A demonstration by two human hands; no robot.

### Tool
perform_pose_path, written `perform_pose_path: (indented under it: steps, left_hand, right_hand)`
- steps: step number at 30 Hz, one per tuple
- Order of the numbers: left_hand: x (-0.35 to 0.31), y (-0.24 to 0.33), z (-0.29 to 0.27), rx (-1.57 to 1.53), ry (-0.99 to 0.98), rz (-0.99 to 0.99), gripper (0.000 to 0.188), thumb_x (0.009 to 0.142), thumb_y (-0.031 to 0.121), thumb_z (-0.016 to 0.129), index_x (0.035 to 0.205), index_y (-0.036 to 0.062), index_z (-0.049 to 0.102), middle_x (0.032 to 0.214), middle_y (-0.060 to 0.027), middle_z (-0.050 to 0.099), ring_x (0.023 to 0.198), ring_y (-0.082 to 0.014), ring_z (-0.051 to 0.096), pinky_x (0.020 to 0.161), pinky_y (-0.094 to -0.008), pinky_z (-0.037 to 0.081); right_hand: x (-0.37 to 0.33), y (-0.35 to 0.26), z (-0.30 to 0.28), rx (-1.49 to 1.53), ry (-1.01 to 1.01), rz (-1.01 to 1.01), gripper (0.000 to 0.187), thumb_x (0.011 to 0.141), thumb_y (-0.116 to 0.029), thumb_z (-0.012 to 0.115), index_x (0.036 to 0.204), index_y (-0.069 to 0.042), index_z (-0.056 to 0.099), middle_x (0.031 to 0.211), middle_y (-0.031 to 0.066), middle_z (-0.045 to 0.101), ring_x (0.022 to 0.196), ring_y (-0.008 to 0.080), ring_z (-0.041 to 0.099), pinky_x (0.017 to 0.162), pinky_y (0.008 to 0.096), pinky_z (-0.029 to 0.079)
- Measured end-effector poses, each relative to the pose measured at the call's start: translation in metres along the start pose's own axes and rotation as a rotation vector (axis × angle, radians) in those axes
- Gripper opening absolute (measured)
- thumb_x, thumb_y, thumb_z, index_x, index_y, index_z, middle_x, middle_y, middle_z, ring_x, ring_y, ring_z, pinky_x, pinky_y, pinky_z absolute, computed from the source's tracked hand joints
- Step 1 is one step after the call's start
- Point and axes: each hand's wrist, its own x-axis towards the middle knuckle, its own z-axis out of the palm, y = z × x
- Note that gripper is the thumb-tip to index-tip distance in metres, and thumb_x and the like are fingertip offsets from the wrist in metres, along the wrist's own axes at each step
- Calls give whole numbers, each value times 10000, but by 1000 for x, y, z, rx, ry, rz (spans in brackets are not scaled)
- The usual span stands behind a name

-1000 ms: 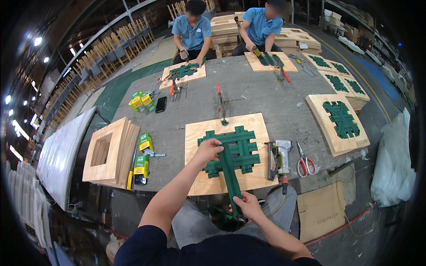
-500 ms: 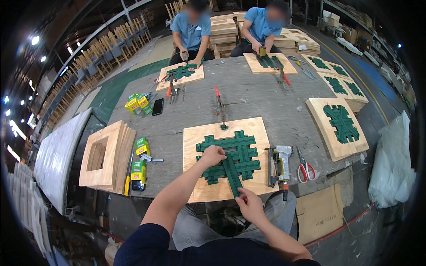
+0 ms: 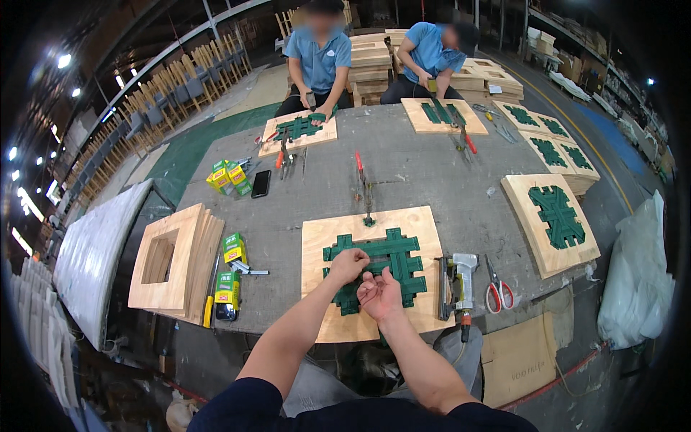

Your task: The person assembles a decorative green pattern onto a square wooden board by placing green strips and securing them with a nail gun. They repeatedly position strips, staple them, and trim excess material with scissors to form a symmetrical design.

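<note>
Green webbing straps (image 3: 403, 247) are woven crosswise over the opening of a wooden panel (image 3: 317, 234) at the table's near edge. My left hand (image 3: 349, 266) rests over the weave, thumb and fingers pinched on a green strap near the opening. Just right of it and closer to me, my right hand (image 3: 380, 294) is turned palm up with fingers curled; whether anything is in them is hidden. My hands cover much of the loose diagonal strap. Right of the panel lies a pneumatic staple gun (image 3: 464, 279), and beyond it red-handled scissors (image 3: 498, 294).
A toggle clamp (image 3: 366, 191) stands at the panel's far edge. At left are stacked wooden frames (image 3: 169, 259), staple boxes (image 3: 227, 286) and a phone (image 3: 261, 183). A finished webbed panel (image 3: 554, 223) tops a stack at right. Two people (image 3: 320, 61) (image 3: 430, 57) work across the table.
My right hand has moved up from the strap's near end to beside my left hand and turned palm up. My left hand stays over the weave. The whole view has shifted slightly.
</note>
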Motion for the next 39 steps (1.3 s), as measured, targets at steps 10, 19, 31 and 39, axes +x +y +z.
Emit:
perform_pose_path:
  steps: [10, 19, 31, 39]
  left_hand:
    - [17, 37, 3, 97, -102, -155, 303, 899, 328, 746, 977, 35, 769, 810, -123, 739, 624, -217, 702, 573, -375, 568]
    - [51, 35, -33, -216, -29, -236, 357, 1048, 318, 562, 1224, 26, 669, 815, -52, 665, 550, -137, 582, 481, -320, 515]
    - [35, 33, -14, -243, -19, -170, 287, 941, 155, 713, 1202, 40, 673, 926, -25, 707, 596, -110, 612, 497, -289, 502]
    - [23, 25, -20, -595, 25, -284, 230, 958, 251, 726, 1035, 36, 697, 740, -1, 603, 555, -102, 541, 475, -291, 456]
  right_hand:
    - [20, -29, -7, 3, -90, 90, 508, 1063, -560, 465, 1097, -57, 525, 817, 52, 624, 631, 158, 582, 630, 314, 518]
    - [-66, -13, -31, -859, 55, 48, 395, 1075, -300, 568, 1375, -46, 526, 1110, 114, 687, 919, 220, 719, 767, 335, 577]
    - [-86, 8, -52, -921, 130, 31, 459, 1073, -245, 575, 1442, -4, 448, 1171, 156, 649, 990, 245, 695, 846, 358, 573]
    - [-83, -12, -38, -1140, 19, -224, 313, 1040, -157, 611, 1313, -7, 578, 986, 86, 680, 787, 174, 685, 687, 306, 572]
